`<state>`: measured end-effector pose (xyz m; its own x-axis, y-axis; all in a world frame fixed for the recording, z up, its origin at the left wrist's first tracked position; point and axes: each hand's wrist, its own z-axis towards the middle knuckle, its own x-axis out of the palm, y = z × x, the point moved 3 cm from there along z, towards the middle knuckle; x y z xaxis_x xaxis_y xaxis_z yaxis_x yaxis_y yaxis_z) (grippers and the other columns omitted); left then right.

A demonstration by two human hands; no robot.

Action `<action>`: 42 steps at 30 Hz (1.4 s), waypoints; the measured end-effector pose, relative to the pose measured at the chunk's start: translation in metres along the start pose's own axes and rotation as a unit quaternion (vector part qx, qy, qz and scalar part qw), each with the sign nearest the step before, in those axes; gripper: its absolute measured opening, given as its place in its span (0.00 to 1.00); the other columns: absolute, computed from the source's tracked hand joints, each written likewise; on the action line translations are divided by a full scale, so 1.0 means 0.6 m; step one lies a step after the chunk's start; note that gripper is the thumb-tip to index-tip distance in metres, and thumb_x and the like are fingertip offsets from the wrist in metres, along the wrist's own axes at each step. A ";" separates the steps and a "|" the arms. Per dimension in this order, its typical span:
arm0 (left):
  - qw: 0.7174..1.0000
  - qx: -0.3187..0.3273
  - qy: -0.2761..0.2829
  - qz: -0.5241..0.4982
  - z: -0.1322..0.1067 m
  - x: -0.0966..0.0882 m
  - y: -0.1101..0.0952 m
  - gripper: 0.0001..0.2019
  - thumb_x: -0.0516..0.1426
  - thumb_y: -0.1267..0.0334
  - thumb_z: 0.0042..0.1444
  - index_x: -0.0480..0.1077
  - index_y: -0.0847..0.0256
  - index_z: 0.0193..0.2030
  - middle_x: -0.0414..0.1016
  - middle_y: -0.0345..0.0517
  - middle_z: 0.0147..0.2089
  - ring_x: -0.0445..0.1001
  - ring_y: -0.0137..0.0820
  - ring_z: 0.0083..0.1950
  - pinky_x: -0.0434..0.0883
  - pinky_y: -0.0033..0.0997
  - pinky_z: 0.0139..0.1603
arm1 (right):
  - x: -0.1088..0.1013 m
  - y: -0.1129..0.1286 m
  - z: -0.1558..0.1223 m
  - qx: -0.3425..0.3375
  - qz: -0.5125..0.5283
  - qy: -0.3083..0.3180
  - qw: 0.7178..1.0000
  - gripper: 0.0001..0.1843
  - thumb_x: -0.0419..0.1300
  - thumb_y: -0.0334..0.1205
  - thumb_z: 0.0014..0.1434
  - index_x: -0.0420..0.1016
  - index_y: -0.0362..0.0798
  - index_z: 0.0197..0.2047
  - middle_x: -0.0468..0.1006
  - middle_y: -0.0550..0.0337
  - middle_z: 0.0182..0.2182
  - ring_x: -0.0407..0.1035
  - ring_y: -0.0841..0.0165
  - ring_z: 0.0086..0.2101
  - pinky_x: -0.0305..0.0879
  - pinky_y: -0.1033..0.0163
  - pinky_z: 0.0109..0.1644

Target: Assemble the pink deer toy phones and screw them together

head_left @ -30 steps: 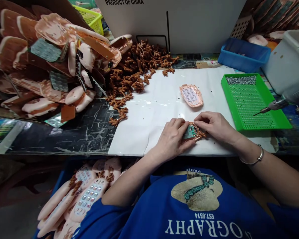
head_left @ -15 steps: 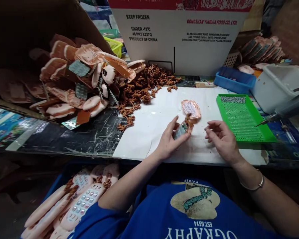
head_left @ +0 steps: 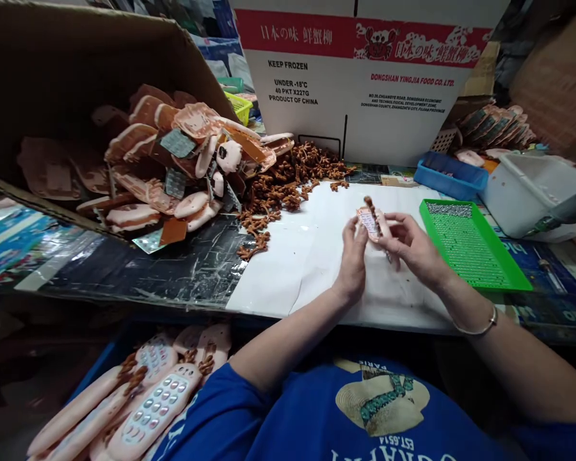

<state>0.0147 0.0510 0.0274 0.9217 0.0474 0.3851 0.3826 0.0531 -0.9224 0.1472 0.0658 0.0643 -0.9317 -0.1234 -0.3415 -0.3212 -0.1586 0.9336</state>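
Observation:
Over the white sheet (head_left: 312, 256), my left hand (head_left: 352, 259) grips the left side of a small pink toy phone shell (head_left: 367, 222) with its pale keypad part facing up. My right hand (head_left: 415, 250) closes on its right side, fingers bent around a pink piece there. Between the hands a brown branched plastic piece (head_left: 370, 208) sticks up from the shell. My fingers hide much of the shell, and I cannot tell whether its halves are joined.
On the left, a tilted cardboard box (head_left: 192, 57) spills pink shells beside a brown piece pile (head_left: 288, 179). A green tray (head_left: 480, 250) of small screws lies right, near a grey screwdriver (head_left: 571, 205). Finished-looking toy phones (head_left: 156, 403) fill a bin below.
Both hands have come together around the shell, which lay on the sheet before. My right hand moved left and closed. The screwdriver tip no longer points over the green tray.

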 end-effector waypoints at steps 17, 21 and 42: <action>0.997 0.015 -0.074 0.018 0.009 -0.030 0.000 0.22 0.50 0.48 0.66 0.59 0.54 0.62 0.58 0.50 0.70 0.56 0.34 0.73 0.55 0.41 0.72 | 0.035 -0.015 0.152 0.073 -0.549 0.044 0.831 0.40 0.57 0.62 0.55 0.66 0.42 0.62 0.75 0.34 0.49 0.72 0.44 0.48 0.65 0.45 0.50; 0.995 0.015 -0.089 0.031 0.015 -0.035 0.007 0.22 0.51 0.48 0.66 0.59 0.54 0.62 0.59 0.50 0.70 0.56 0.35 0.73 0.55 0.42 0.73 | 0.035 -0.007 0.147 0.049 -0.550 0.020 0.834 0.39 0.58 0.58 0.56 0.65 0.41 0.64 0.75 0.35 0.50 0.70 0.43 0.50 0.64 0.45 0.53; 0.975 0.023 0.195 0.103 -0.110 0.008 -0.002 0.21 0.52 0.51 0.67 0.61 0.60 0.61 0.70 0.54 0.63 0.69 0.40 0.64 0.64 0.44 0.68 | -0.006 -0.007 -0.159 -0.277 -0.357 -0.128 0.883 0.39 0.60 0.52 0.62 0.53 0.50 0.70 0.72 0.42 0.53 0.68 0.51 0.51 0.69 0.45 0.55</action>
<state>0.0227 -0.0146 0.0281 0.9364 -0.3205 0.1431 0.1923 0.1272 -0.9731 0.1679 -0.0267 0.0514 -0.5558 0.4155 -0.7200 -0.7756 -0.5709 0.2692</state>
